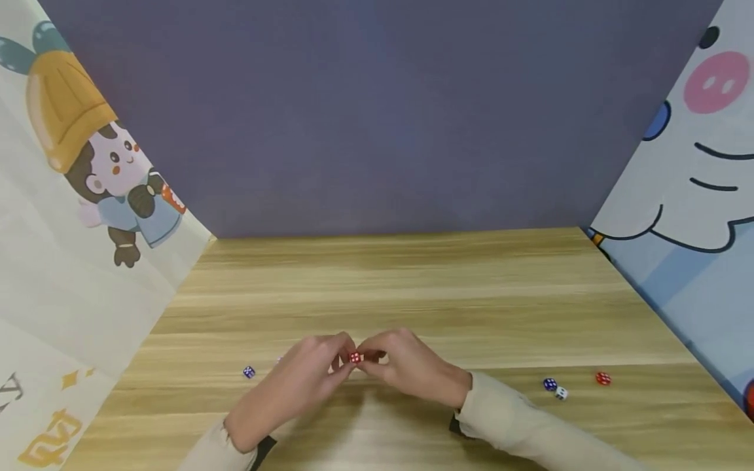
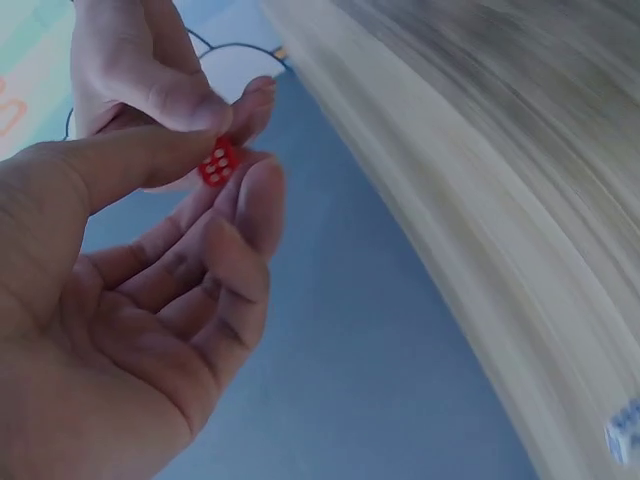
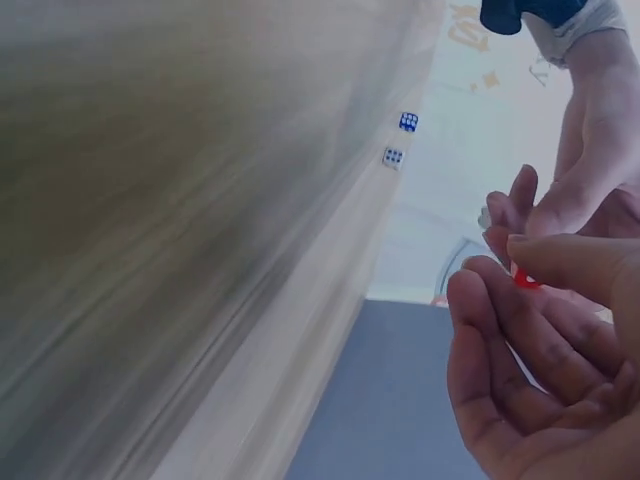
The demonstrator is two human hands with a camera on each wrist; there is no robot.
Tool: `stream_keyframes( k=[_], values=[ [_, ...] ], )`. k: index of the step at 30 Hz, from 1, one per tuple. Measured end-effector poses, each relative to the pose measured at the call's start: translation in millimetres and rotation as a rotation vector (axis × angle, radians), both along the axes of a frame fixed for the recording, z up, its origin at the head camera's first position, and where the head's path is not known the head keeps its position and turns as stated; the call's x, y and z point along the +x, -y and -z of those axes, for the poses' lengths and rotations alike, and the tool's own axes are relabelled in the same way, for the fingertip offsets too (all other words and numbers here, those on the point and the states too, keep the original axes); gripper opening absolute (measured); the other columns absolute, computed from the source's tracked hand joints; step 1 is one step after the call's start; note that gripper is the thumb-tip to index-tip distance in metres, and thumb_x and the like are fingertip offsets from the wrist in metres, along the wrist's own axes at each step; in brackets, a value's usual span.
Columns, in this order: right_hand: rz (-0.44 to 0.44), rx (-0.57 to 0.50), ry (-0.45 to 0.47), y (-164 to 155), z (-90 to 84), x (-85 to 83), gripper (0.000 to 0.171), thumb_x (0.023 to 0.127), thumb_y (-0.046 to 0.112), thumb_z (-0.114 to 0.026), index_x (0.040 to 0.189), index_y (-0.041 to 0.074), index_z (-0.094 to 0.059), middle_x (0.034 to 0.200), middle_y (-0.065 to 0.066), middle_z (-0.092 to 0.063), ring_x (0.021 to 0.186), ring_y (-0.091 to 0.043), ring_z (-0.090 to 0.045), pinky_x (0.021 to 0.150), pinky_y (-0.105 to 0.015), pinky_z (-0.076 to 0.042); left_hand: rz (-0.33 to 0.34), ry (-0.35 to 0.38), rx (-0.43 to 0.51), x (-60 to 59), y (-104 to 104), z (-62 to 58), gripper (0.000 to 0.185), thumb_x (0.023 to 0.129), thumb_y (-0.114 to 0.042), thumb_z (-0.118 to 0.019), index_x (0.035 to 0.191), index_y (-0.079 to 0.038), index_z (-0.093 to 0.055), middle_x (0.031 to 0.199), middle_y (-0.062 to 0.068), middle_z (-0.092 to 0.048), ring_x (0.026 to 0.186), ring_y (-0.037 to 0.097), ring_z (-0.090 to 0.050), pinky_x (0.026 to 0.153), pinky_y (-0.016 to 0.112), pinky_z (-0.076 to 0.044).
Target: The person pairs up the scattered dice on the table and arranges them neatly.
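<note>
A small red die with white pips is held up between the two hands, above the wooden table. My left hand pinches it from the left between thumb and forefinger. From the right, my right hand pinches it too, its fingertips close against the left ones. The left wrist view shows several pips on the red die. In the right wrist view only a sliver of the red die shows past the thumb; the other fingers are loosely curled below.
A blue die and a partly hidden white die lie left of the hands on the table. On the right lie a blue die, a white die and red dice. Printed panels flank the table.
</note>
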State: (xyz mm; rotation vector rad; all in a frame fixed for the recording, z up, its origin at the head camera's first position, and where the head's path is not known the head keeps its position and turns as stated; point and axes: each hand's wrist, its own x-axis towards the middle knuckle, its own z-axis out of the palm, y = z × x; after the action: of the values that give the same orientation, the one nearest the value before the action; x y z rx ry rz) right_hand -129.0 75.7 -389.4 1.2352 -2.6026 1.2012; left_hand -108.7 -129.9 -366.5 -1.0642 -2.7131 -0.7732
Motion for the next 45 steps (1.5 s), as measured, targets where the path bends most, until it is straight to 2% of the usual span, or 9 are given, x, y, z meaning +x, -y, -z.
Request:
stream_keyframes(
  k=[2, 6, 9, 19, 22, 27, 33, 39, 45],
  values=[
    [0.031, -0.009, -0.008, -8, -2.2, 0.9, 0.012, 0.092, 0.010, -0.071, 0.102, 0.010, -0.077, 0.092, 0.004, -0.075, 0.079, 0.003, -0.064, 0.072, -0.019, -0.055, 0.015, -0.001, 0.011, -3.9, -7, -0.8, 0.011, 0.084, -0.005, -0.075, 0.092, -0.008, -0.068, 0.079, -0.003, -0.069, 0.065, -0.002, -0.057, 0.057, 0.014, -0.049],
    [0.094, 0.041, -0.117, -22, -6.0, 5.5, 0.011, 0.088, 0.008, -0.073, 0.099, 0.011, -0.076, 0.085, 0.005, -0.071, 0.075, 0.000, -0.062, 0.069, -0.023, -0.056, 0.059, -0.034, -0.033, -11.2, -21, 1.5, 0.008, 0.086, -0.006, -0.073, 0.090, -0.010, -0.068, 0.078, -0.004, -0.068, 0.063, -0.002, -0.055, 0.056, 0.012, -0.046],
    [0.128, 0.096, -0.187, -32, -7.6, 9.3, 0.011, 0.086, 0.008, -0.073, 0.096, 0.012, -0.075, 0.082, 0.007, -0.069, 0.073, -0.001, -0.060, 0.067, -0.019, -0.053, 0.097, -0.060, -0.068, -15.4, -32, 5.1, 0.008, 0.086, -0.007, -0.073, 0.089, -0.012, -0.068, 0.079, -0.006, -0.069, 0.065, -0.001, -0.056, 0.058, 0.012, -0.046],
    [0.158, 0.180, -0.143, -64, -4.8, 12.3, 0.009, 0.084, 0.006, -0.073, 0.091, 0.011, -0.073, 0.074, 0.009, -0.065, 0.063, 0.002, -0.054, 0.057, -0.015, -0.047, 0.178, -0.060, -0.105, -23.7, -65, 16.2, 0.008, 0.087, -0.011, -0.075, 0.092, -0.010, -0.069, 0.080, -0.006, -0.069, 0.067, 0.002, -0.060, 0.059, 0.010, -0.045],
    [0.146, 0.224, -0.134, -69, -0.1, 12.2, 0.008, 0.082, 0.004, -0.073, 0.088, 0.010, -0.071, 0.071, 0.009, -0.063, 0.059, 0.005, -0.049, 0.054, -0.014, -0.044, 0.184, -0.039, -0.134, -25.5, -71, 22.2, 0.008, 0.086, -0.011, -0.076, 0.089, -0.010, -0.068, 0.074, -0.006, -0.067, 0.061, -0.001, -0.054, 0.055, 0.011, -0.042],
    [0.117, 0.322, -0.077, -74, 9.7, 12.7, 0.006, 0.084, 0.004, -0.070, 0.086, 0.008, -0.069, 0.066, 0.012, -0.056, 0.054, 0.005, -0.042, 0.050, -0.015, -0.039, 0.192, 0.091, -0.188, -29.5, -76, 34.5, 0.006, 0.086, -0.007, -0.073, 0.090, -0.008, -0.069, 0.077, -0.005, -0.067, 0.060, -0.003, -0.050, 0.054, 0.010, -0.042],
    [0.106, 0.308, 0.038, -76, 15.6, 13.7, 0.007, 0.088, 0.003, -0.068, 0.085, 0.009, -0.069, 0.065, 0.013, -0.051, 0.052, 0.004, -0.039, 0.046, -0.016, -0.036, 0.218, 0.167, -0.187, -34.8, -77, 42.6, 0.008, 0.088, -0.008, -0.073, 0.095, -0.007, -0.069, 0.081, -0.003, -0.069, 0.058, -0.003, -0.050, 0.053, 0.010, -0.043],
    [0.122, 0.296, 0.025, -71, 18.6, 12.4, 0.010, 0.087, 0.003, -0.069, 0.081, 0.012, -0.069, 0.064, 0.014, -0.050, 0.052, 0.005, -0.038, 0.046, -0.016, -0.035, 0.222, 0.224, -0.139, -37.1, -79, 43.6, 0.007, 0.089, -0.010, -0.074, 0.095, -0.008, -0.070, 0.081, -0.006, -0.069, 0.061, -0.004, -0.053, 0.056, 0.011, -0.045],
    [0.138, 0.294, 0.003, -68, 21.6, 13.7, 0.008, 0.087, 0.005, -0.072, 0.082, 0.011, -0.071, 0.068, 0.014, -0.058, 0.055, 0.004, -0.043, 0.049, -0.016, -0.039, 0.237, 0.304, -0.091, -36.7, -79, 46.4, 0.007, 0.088, -0.011, -0.075, 0.090, -0.010, -0.069, 0.075, -0.013, -0.066, 0.063, -0.006, -0.054, 0.058, 0.012, -0.046]
  ],
)
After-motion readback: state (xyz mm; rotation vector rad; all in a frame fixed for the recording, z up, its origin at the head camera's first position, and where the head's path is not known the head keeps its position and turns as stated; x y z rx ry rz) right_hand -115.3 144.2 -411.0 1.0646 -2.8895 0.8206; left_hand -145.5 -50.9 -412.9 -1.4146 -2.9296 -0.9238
